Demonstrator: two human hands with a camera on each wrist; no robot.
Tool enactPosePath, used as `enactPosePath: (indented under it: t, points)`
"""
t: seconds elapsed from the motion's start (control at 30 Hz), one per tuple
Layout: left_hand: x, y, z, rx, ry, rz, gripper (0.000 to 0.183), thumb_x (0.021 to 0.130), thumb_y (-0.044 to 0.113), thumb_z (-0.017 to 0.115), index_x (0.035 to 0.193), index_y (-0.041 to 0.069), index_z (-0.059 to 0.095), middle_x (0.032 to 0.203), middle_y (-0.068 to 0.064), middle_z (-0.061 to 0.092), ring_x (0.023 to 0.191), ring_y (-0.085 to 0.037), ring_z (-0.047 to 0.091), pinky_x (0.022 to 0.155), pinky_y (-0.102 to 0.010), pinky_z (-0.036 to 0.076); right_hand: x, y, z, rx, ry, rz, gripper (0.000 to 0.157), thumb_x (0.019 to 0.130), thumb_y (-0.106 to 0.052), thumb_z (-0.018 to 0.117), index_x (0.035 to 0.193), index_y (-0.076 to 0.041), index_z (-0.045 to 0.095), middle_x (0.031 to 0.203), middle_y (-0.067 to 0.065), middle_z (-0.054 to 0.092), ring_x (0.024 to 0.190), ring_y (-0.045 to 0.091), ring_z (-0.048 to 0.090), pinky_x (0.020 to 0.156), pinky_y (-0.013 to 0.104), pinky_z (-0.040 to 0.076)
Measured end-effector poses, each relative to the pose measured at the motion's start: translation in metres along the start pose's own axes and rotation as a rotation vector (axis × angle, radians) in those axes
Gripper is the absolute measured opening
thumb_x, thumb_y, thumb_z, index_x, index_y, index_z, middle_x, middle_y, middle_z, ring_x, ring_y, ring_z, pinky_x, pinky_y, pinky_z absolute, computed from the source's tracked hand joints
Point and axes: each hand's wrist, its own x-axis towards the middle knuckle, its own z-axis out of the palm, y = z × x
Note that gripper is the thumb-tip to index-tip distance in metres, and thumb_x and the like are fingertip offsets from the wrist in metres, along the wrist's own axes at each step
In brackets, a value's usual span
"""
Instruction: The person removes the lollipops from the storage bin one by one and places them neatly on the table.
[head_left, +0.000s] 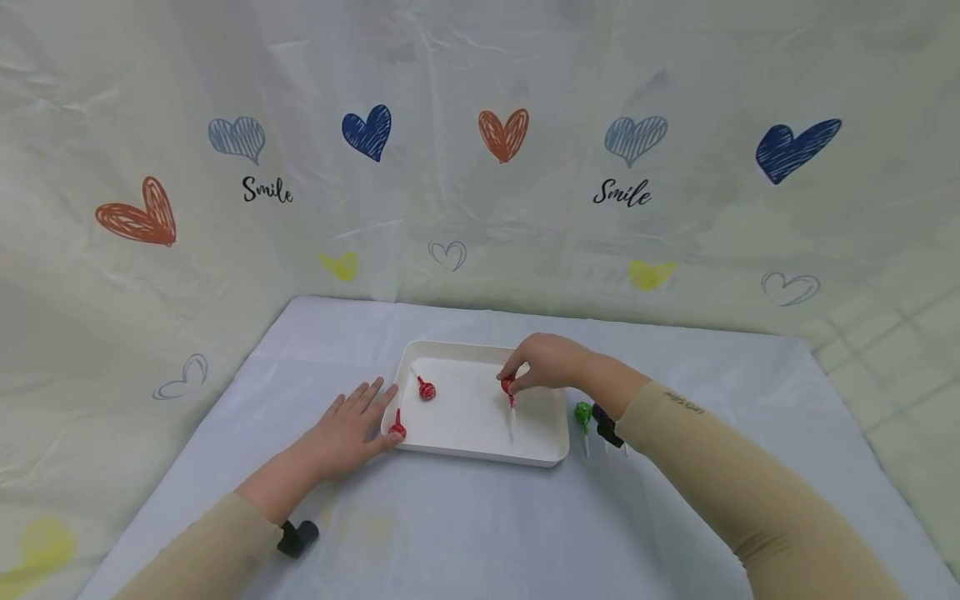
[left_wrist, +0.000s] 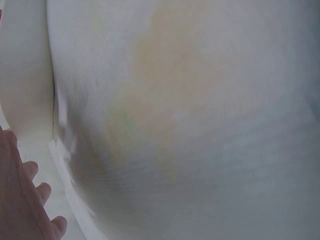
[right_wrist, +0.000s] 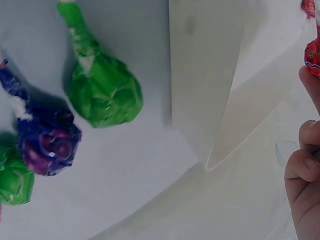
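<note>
A white tray (head_left: pixel 457 421) lies on the table. My right hand (head_left: pixel 553 362) is over its right half and pinches a red-wrapped lollipop (head_left: pixel 507 386) by the head, with the stick pointing down toward the near side. In the right wrist view, that red head shows at the right edge beside a fingertip. My left hand (head_left: pixel 341 440) has its fingers spread at the tray's left rim, thumb right by a red lollipop (head_left: pixel 397 430) in the near left corner. Another red lollipop (head_left: pixel 427 390) lies farther back inside the tray. The left wrist view catches only part of the left hand (left_wrist: pixel 25 200).
Right of the tray, outside it, lie a green lollipop (right_wrist: pixel 105 95), a purple-and-blue one (right_wrist: pixel 47 140) and another green one (right_wrist: pixel 14 177). My right forearm partly covers this group in the head view. A white cloth with printed hearts (head_left: pixel 502 133) hangs behind the table.
</note>
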Motion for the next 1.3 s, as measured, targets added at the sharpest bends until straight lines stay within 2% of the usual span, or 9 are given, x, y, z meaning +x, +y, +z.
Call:
enactPosePath:
  t: [0.27, 0.43, 0.77, 1.03, 1.17, 1.3]
  points:
    - [-0.001, -0.002, 0.001, 0.000, 0.001, 0.008, 0.093, 0.090, 0.074, 0.046, 0.160, 0.021, 0.016, 0.166, -0.011, 0.013, 0.151, -0.038, 0.011, 0.117, -0.062, 0.011, -0.019, 0.021, -0.005, 0.024, 0.046, 0.040, 0.030, 0.087, -0.032, 0.078, 0.116, -0.024, 0.076, 0.100, -0.017, 0.071, 0.096, 0.007, 0.061, 0.083, 0.030, 0.051]
    - [-0.001, -0.001, 0.001, 0.002, 0.010, 0.017, 0.094, 0.089, 0.076, 0.043, 0.160, 0.021, 0.017, 0.165, -0.011, 0.014, 0.151, -0.038, 0.011, 0.117, -0.063, 0.012, -0.038, 0.035, -0.008, 0.045, 0.086, 0.071, 0.031, 0.087, -0.033, 0.077, 0.117, -0.025, 0.076, 0.103, -0.015, 0.071, 0.089, 0.008, 0.061, 0.076, 0.030, 0.051]
    - [-0.001, 0.001, 0.001, 0.017, 0.020, 0.011, 0.094, 0.089, 0.075, 0.046, 0.160, 0.020, 0.018, 0.165, -0.013, 0.014, 0.151, -0.038, 0.010, 0.117, -0.063, 0.011, -0.084, 0.068, -0.009, 0.079, 0.145, 0.157, 0.034, 0.088, -0.035, 0.076, 0.119, -0.024, 0.075, 0.107, -0.010, 0.071, 0.087, 0.013, 0.059, 0.074, 0.031, 0.052]
    - [-0.002, 0.002, 0.001, 0.014, 0.028, 0.016, 0.093, 0.090, 0.074, 0.044, 0.160, 0.019, 0.019, 0.165, -0.013, 0.014, 0.151, -0.038, 0.010, 0.117, -0.063, 0.010, -0.128, 0.094, -0.007, 0.110, 0.128, 0.248, 0.037, 0.088, -0.036, 0.075, 0.120, -0.018, 0.074, 0.115, 0.001, 0.072, 0.088, 0.015, 0.058, 0.067, 0.030, 0.047]
    - [-0.002, 0.003, 0.000, 0.006, 0.027, 0.018, 0.092, 0.090, 0.073, 0.045, 0.160, 0.019, 0.019, 0.165, -0.013, 0.014, 0.150, -0.038, 0.010, 0.117, -0.063, 0.010, -0.149, 0.108, -0.004, 0.122, 0.132, 0.276, 0.038, 0.088, -0.036, 0.075, 0.120, -0.016, 0.074, 0.115, 0.005, 0.072, 0.084, 0.015, 0.056, 0.064, 0.030, 0.044]
    - [-0.002, 0.002, 0.001, 0.008, 0.028, 0.020, 0.092, 0.090, 0.073, 0.046, 0.160, 0.019, 0.019, 0.165, -0.014, 0.015, 0.150, -0.039, 0.011, 0.117, -0.063, 0.011, -0.167, 0.121, 0.000, 0.122, 0.143, 0.290, 0.038, 0.088, -0.037, 0.075, 0.119, -0.016, 0.075, 0.116, 0.006, 0.072, 0.088, 0.016, 0.059, 0.066, 0.031, 0.045]
